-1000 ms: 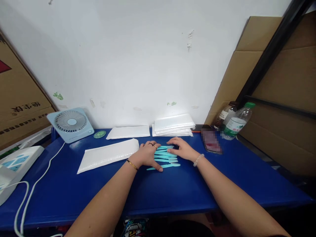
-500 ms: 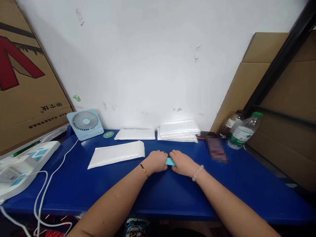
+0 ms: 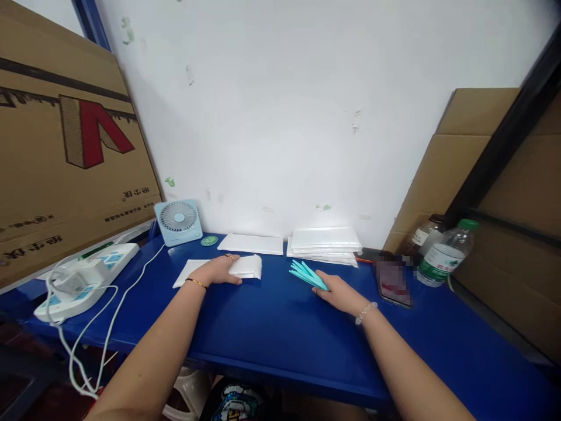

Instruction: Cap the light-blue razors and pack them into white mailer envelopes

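Observation:
My right hand (image 3: pixel 339 292) is closed on one end of a bundle of thin turquoise sticks (image 3: pixel 305 273), which fan out toward the left. On the left, my left hand (image 3: pixel 220 270) lies over a white padded envelope (image 3: pixel 248 266) on the blue table (image 3: pixel 272 327), its fingers spread on top and the thumb apart. Behind it, against the wall, is another white envelope (image 3: pixel 250 244). A stack of several white envelopes (image 3: pixel 325 241) sits to the right of that one.
A light blue fan (image 3: pixel 178 222) and a green disc (image 3: pixel 209 240) stand at the back left. Nearer lies a white power strip (image 3: pixel 90 292) with cables. A phone (image 3: pixel 393 280) and two bottles, one green-capped (image 3: pixel 442 257), are at the right.
My hands have moved apart. The left one has let go of the turquoise sticks and moved left onto the envelope. My right hand keeps the sticks, now fanned out. The view has shifted left.

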{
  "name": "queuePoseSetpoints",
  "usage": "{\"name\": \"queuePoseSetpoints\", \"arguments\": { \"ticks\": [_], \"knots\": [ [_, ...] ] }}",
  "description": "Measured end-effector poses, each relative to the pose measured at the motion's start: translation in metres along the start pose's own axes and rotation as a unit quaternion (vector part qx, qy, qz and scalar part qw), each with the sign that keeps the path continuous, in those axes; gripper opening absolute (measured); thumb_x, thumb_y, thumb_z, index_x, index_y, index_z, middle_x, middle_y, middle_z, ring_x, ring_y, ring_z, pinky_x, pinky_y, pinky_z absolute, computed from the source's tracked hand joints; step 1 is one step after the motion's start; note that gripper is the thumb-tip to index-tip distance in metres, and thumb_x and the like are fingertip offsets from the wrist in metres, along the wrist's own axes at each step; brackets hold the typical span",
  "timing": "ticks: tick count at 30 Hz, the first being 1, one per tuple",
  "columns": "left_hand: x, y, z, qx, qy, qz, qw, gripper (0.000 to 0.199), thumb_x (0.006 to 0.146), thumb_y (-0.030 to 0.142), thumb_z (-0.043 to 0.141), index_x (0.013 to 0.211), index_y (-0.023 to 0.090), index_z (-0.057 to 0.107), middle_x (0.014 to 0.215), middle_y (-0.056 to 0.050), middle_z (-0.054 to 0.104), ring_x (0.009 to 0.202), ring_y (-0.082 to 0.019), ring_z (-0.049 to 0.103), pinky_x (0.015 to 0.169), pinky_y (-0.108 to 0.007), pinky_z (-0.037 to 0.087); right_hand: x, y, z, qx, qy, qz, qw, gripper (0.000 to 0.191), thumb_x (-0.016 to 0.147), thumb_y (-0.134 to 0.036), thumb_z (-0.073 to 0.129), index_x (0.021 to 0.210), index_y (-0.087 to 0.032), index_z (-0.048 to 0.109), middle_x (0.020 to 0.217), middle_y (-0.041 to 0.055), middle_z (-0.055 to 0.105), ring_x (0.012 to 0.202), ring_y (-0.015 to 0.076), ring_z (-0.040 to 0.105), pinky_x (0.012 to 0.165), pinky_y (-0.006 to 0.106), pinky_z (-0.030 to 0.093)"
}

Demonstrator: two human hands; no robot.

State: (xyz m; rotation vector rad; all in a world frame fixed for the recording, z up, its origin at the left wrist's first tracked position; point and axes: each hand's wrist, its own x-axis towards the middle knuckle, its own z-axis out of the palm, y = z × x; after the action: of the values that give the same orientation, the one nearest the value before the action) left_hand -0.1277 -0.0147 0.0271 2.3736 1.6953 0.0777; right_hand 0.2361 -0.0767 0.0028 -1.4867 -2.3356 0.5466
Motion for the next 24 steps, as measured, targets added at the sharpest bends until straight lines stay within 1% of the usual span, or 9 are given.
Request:
{"name": "queuePoseSetpoints", "arguments": {
  "ticks": [2,4,7,10,13,15,18,20,24],
  "knots": [
    [-0.007,0.000,-0.003,-0.040,0.013,0.025,0.999,0.046,0.066,0.040,0.059,0.108,0.021,0.063,0.106,-0.008,0.067,0.097,-0.027,0.059,0.083,-0.031,0.042,-0.001,0.001,-0.002,0.030,0.006,-0.010,0.999,0.017,0.087,-0.037,0.049,0.092,-0.021,0.052,0.081,0.0024,0.063,0.069,0.0181,0.057,0.062,0.027,0.041],
    [-0.012,0.013,-0.014,-0.074,0.029,0.044,0.996,0.031,0.069,0.039,0.055,0.091,0.021,0.067,0.084,-0.004,0.068,0.078,-0.022,0.060,0.071,-0.027,0.041,-0.004,0.001,-0.005,0.065,-0.001,-0.015,0.998,0.020,0.086,-0.040,0.049,0.092,-0.021,0.053,0.077,0.0009,0.061,0.063,0.0161,0.055,0.058,0.026,0.041],
    [-0.008,0.042,-0.038,-0.135,0.008,0.101,0.986,0.030,0.068,0.045,0.058,0.084,0.021,0.067,0.075,0.000,0.065,0.071,-0.019,0.058,0.064,-0.024,0.039,-0.010,0.000,-0.013,0.141,-0.037,-0.003,0.989,0.028,0.085,-0.043,0.050,0.102,-0.021,0.054,0.073,-0.0015,0.057,0.051,0.0122,0.050,0.049,0.024,0.040],
    [0.008,0.064,-0.051,-0.148,-0.087,0.152,0.974,0.039,0.066,0.050,0.062,0.093,0.022,0.066,0.084,-0.001,0.068,0.076,-0.020,0.060,0.068,-0.025,0.041,-0.017,0.002,-0.023,0.191,-0.083,0.010,0.978,0.034,0.081,-0.043,0.055,0.108,-0.021,0.054,0.069,-0.0032,0.055,0.045,0.0095,0.046,0.044,0.022,0.039],
    [0.021,0.075,-0.037,-0.090,-0.083,0.139,0.983,0.070,0.058,0.053,0.068,0.121,0.024,0.056,0.112,-0.006,0.064,0.099,-0.026,0.059,0.082,-0.030,0.042,-0.023,0.007,-0.030,0.192,-0.120,0.020,0.974,0.032,0.078,-0.040,0.059,0.104,-0.021,0.057,0.068,-0.0027,0.057,0.044,0.0090,0.046,0.043,0.021,0.038],
    [0.019,0.080,-0.015,-0.044,-0.049,0.106,0.992,0.106,0.046,0.059,0.074,0.138,0.023,0.038,0.136,-0.015,0.048,0.119,-0.034,0.048,0.093,-0.036,0.039,-0.025,0.012,-0.031,0.163,-0.118,0.033,0.979,0.030,0.078,-0.038,0.059,0.102,-0.021,0.058,0.073,-0.0011,0.060,0.044,0.0093,0.048,0.042,0.021,0.038],
    [0.001,0.086,0.019,0.004,-0.056,0.062,0.997,0.128,0.038,0.064,0.076,0.146,0.025,0.019,0.146,-0.020,0.033,0.132,-0.042,0.030,0.098,-0.051,0.032,-0.023,0.016,-0.031,0.087,-0.099,0.058,0.990,0.028,0.078,-0.035,0.058,0.102,-0.021,0.058,0.083,0.0020,0.062,0.047,0.0101,0.050,0.043,0.022,0.036],
    [-0.013,0.091,0.034,0.014,-0.043,0.071,0.996,0.129,0.039,0.063,0.076,0.147,0.026,0.015,0.145,-0.020,0.034,0.131,-0.043,0.029,0.098,-0.055,0.030,-0.018,0.016,-0.030,0.032,-0.091,0.049,0.994,0.026,0.079,-0.031,0.057,0.102,-0.021,0.057,0.086,0.0031,0.063,0.053,0.0121,0.053,0.048,0.022,0.037],
    [-0.026,0.096,0.042,-0.001,0.015,0.068,0.998,0.114,0.053,0.050,0.072,0.147,0.023,0.014,0.133,-0.019,0.047,0.122,-0.039,0.043,0.093,-0.048,0.038,-0.005,0.009,-0.030,-0.073,-0.084,-0.005,0.994,0.016,0.079,-0.027,0.057,0.093,-0.020,0.058,0.082,0.0034,0.064,0.070,0.0180,0.059,0.060,0.024,0.037]
  ]
}}
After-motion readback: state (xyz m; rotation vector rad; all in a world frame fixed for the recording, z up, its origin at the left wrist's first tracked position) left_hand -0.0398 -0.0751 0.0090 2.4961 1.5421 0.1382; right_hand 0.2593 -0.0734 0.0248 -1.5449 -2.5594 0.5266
